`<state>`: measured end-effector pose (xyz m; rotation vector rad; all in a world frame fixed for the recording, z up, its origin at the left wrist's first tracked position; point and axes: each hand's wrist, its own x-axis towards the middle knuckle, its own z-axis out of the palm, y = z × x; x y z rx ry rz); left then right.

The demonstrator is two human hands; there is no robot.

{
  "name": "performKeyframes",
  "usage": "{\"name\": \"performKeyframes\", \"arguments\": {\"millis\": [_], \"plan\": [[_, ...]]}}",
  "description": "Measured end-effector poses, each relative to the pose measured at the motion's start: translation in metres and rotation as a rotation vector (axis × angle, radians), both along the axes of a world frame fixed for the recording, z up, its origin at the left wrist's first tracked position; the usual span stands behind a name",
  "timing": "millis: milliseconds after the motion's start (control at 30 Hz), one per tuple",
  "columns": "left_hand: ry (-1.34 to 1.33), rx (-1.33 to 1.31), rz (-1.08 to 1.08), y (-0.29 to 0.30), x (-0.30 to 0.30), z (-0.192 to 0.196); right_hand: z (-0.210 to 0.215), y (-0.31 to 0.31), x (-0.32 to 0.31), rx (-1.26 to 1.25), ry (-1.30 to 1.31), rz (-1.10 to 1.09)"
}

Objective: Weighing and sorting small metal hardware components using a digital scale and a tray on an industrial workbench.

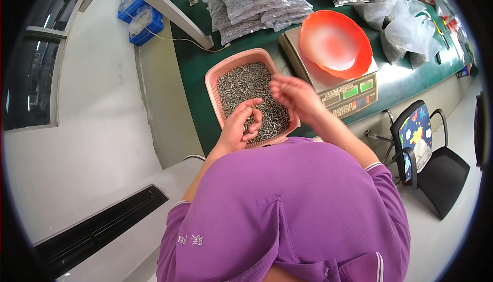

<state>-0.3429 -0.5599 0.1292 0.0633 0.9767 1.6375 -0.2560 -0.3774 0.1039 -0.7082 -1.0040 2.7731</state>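
A pink plastic basket (211,83) holds a thick layer of small, shiny metal pins (246,82). Over its near left part, my left hand (243,124) is curled, thumb and fingers bent toward each other; whatever lies in it is hidden. My right hand (294,95) hovers at the basket's right rim with its fingertips pinched together. Anything between those fingertips is too small to make out. To the right of that hand stands a digital scale (334,88) with an orange-red, scalloped plastic bowl (313,25) on its pan.
Clear bags of metal parts (251,0) are stacked at the back of the green table (197,97). More filled bags (405,35) lie at the far right. A light metal post (154,5) rises at the back left, near blue bins (146,28). An office chair (436,174) stands at right.
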Motion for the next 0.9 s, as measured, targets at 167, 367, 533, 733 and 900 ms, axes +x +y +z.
{"name": "performKeyframes", "arguments": {"millis": [167, 367, 533, 733, 900], "plan": [[-0.148, -0.024, 0.045, -0.006, -0.004, -0.002, 0.031, 0.070, 0.006, 1.125, -0.095, -0.295], [-0.069, -0.066, 0.021, -0.001, -0.002, -0.002, 0.049, 0.102, 0.012, 2.004, -0.188, -0.388], [0.019, -0.085, 0.010, 0.004, 0.003, 0.010, 0.028, 0.023, -0.003, 1.000, 0.004, -0.144], [0.053, -0.031, -0.067, 0.009, 0.006, 0.010, -0.002, -0.039, -0.003, -0.339, 0.184, 0.262], [0.072, -0.066, -0.075, 0.007, 0.008, 0.012, 0.012, -0.043, -0.004, -0.443, 0.087, 0.218]]}}
